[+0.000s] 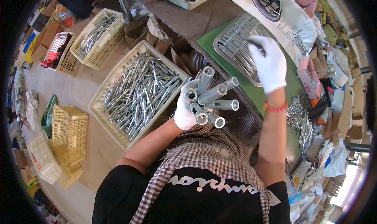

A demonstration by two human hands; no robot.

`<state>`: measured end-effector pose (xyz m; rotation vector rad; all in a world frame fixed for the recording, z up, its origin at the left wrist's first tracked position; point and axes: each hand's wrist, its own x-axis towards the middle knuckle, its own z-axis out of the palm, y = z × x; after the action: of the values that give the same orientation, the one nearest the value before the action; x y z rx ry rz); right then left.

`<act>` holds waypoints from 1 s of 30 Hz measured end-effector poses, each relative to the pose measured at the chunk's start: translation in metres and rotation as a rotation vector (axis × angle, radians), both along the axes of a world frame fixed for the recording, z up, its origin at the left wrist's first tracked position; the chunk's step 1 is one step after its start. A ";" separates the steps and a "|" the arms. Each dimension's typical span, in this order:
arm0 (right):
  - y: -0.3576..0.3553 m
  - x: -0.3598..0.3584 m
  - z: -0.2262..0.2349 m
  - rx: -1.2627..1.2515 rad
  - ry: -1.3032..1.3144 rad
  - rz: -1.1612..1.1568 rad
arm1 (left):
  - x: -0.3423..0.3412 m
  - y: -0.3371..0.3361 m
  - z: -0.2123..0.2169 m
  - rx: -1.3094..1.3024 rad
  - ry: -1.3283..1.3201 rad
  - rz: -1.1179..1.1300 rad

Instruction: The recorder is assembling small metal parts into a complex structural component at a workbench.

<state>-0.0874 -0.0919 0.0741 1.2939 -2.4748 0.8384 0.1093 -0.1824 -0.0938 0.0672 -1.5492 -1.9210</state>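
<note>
1. grip, left: the white-gloved left hand (183,112) is closed around a bundle of metal tubes (212,93). the tubes fan apart, with their round open ends facing up toward the wearer.
2. grip, right: the white-gloved right hand (270,65) has its fingers bent above a metal tray (217,47). whether the fingertips are clamped on a piece, or touch one, cannot be told.
3. location of the tubes: in front of the checked apron (220,145), between the tray and a large cream crate (107,128), held clear of both.
4. tray: it carries metal pieces (235,39) laid side by side in rows. it rests on a green surface (229,68); the right hand covers part of its right side.
5. large crate: filled with loose metal rods (137,92) lying in mixed directions, just beyond the left hand.
6. further left: a second cream crate (100,53) holds more metal pieces; beside it stands a basket (70,63) with red and black items.
7. right side: a white sack (292,35) lies beside the tray; a heap of small metal parts (298,114) sits nearer the wearer.
8. right wrist: a red band (276,107) is worn.
</note>
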 end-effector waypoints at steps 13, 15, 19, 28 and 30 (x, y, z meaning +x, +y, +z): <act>-0.022 -0.029 -0.017 0.189 -0.074 -0.187 | 0.003 0.001 -0.015 -0.062 -0.106 0.065; -0.010 -0.022 -0.015 -0.065 -0.164 -0.086 | -0.001 0.000 -0.027 0.095 -0.159 0.006; 0.018 0.040 0.031 -0.574 -0.639 0.110 | 0.003 -0.003 -0.015 -0.086 0.017 0.062; 0.053 0.103 0.031 -0.733 -0.457 0.207 | -0.004 0.001 0.011 0.753 0.041 -0.196; 0.050 0.105 0.023 -0.607 -0.380 0.210 | -0.004 -0.002 0.015 0.518 0.005 -0.179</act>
<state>0.0173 -0.0419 0.0969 1.2501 -2.0595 1.8561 0.1056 -0.1841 -0.0791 0.1500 -1.0463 -2.4202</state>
